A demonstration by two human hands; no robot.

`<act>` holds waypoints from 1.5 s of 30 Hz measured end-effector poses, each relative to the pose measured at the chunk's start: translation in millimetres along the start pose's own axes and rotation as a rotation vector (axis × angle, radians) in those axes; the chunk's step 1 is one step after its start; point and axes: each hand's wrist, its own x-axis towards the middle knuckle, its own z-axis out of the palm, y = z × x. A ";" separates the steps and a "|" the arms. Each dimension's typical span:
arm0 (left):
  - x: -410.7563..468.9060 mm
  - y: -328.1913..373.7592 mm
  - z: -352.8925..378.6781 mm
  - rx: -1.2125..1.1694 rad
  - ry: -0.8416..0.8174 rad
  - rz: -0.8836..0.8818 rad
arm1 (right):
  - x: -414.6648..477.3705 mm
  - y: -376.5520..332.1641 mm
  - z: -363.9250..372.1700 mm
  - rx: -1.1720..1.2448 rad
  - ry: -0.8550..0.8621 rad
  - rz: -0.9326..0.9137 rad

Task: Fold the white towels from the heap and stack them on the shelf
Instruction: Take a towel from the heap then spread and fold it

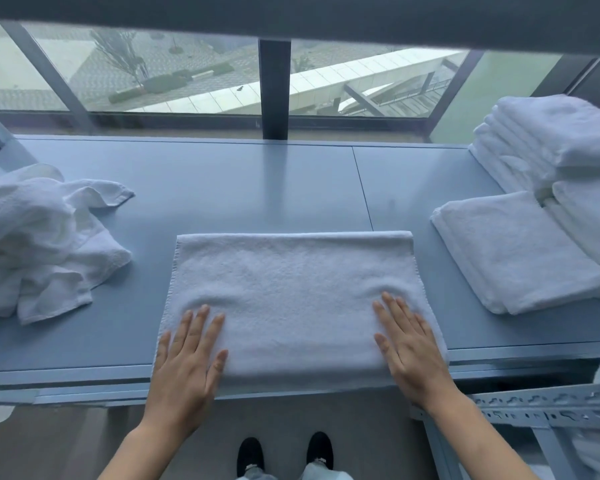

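Grey shelf (257, 188) by window: left hand (184, 362) and right hand (409, 344), fingers flat, press half-folded towel (291, 292) at centre; folded stacks (534, 188) at right, unfolded heap (39, 237) remaining at left.

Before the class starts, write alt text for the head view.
Left hand and right hand press flat on a folded towel at the near edge of a shelf. A crumpled heap lies to the left, folded stacks to the right.

Soft window (174, 74) daylight, bluish cast, edges bowed
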 end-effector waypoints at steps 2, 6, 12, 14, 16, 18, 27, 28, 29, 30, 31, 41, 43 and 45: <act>18.4 0.2 -1.3 -0.008 0.005 -0.027 | 21.4 0.7 -1.0 -0.039 0.000 0.000; 36.8 -1.9 -4.3 -0.015 -0.004 -0.041 | 38.4 -0.8 -4.2 -0.055 -0.021 -0.010; -17.6 2.5 0.0 -0.022 0.000 0.005 | -13.0 0.4 3.7 -0.043 0.000 -0.021; -36.4 3.3 2.5 -0.012 0.001 0.014 | -34.4 0.9 7.0 -0.022 0.004 -0.019; -43.8 2.8 4.3 0.004 -0.006 0.021 | -45.4 2.0 9.7 -0.028 0.000 -0.021; -38.1 2.0 3.6 0.017 -0.006 0.030 | -40.4 2.2 9.0 -0.031 0.000 -0.011; -11.6 -10.2 -5.0 0.113 -0.035 0.125 | -3.4 10.6 -15.7 -0.060 -0.086 -0.107; -14.0 -12.2 -5.1 0.128 -0.035 0.144 | -6.6 11.0 -19.6 -0.067 -0.101 -0.140; -16.9 -13.9 -5.2 0.137 -0.032 0.159 | -11.3 11.4 -22.7 -0.085 -0.113 -0.167; -19.7 -15.6 -4.7 0.143 -0.023 0.167 | -16.0 11.8 -24.4 -0.104 -0.118 -0.186; -22.7 -17.5 -3.2 0.143 -0.008 0.169 | -20.2 12.5 -23.9 -0.122 -0.119 -0.196; -25.8 -20.1 0.1 0.131 0.248 0.296 | -39.2 17.0 1.0 -0.081 0.161 -0.197; -23.9 -21.2 -2.7 0.093 0.298 0.358 | -49.8 16.3 5.3 -0.087 0.248 -0.192; -21.0 -19.0 -7.0 0.041 0.299 0.406 | -61.2 15.0 7.7 -0.101 0.323 -0.155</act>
